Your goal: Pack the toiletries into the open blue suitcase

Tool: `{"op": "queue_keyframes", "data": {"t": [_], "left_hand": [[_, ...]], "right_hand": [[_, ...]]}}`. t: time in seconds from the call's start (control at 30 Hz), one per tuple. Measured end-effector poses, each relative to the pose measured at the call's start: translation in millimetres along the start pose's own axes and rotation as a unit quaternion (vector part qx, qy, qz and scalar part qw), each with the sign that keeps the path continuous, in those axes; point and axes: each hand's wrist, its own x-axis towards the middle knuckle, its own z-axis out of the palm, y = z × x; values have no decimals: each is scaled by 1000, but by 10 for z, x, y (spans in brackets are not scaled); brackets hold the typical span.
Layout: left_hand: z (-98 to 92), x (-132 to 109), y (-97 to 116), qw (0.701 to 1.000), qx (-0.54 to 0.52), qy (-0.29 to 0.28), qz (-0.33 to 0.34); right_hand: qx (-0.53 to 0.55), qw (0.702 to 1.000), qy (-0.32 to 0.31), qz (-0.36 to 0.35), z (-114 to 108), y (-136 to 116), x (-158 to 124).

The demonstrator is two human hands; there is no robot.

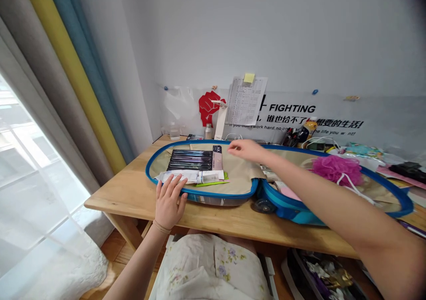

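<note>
A small blue-rimmed suitcase (201, 196) lies opened flat, its two beige-lined halves side by side. My left hand (169, 200) rests with fingers spread on the near rim of the left half. Its fingertips touch the white, clear-ended packet (186, 176) lying there. Behind that packet is a pack of dark toothbrushes (191, 159) with a pinkish card end. My right hand (246, 150) hovers just right of that card, fingers curled together, with nothing visible in them. A bright green flat item (213, 183) pokes out beneath the white packet.
The right half holds a magenta bath puff (337, 169) and a pink item (288, 191), partly behind my right forearm. Along the wall stand a small bottle (208, 132), a white lamp (221, 120) and a yellow-labelled bottle (309, 129). A filled bin (322, 273) sits below the wooden table (123, 189).
</note>
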Motion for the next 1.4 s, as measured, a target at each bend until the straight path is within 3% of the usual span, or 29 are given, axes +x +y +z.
{"op": "queue_keyframes", "data": {"t": [0.07,0.13,0.2,0.3,0.4,0.63,0.8,0.93,1.07,1.23,1.4], "left_hand": [[1,1,2,1000,-1,-5,-7],[3,2,2,1000,2,-5,-9],[6,4,-1,1000,5,-2,-7],[10,6,-6,1000,2,1,-1],[9,9,-4,1000,0,3,1],[2,11,3,1000,12,5,12],[2,4,-5,1000,15,3,8],[2,7,-3,1000,11,5,7],[5,6,1,1000,11,5,3],[1,5,4,1000,10,5,2],[-7,14,6,1000,11,7,11]], "right_hand": [[5,997,21,73,-177,399,-93],[-22,994,-23,105,-249,793,-231],[-46,989,-66,125,-228,1115,-388],[-80,981,-78,158,-108,1420,-571],[-107,975,-78,177,25,1568,-607],[-140,970,-90,179,270,1674,-389],[-157,967,-63,188,227,1682,-413],[-171,963,1,211,-29,1553,-447],[-161,974,52,149,-194,1025,-307],[-149,988,-22,21,79,159,70],[-164,983,-85,-25,438,-191,303]]}}
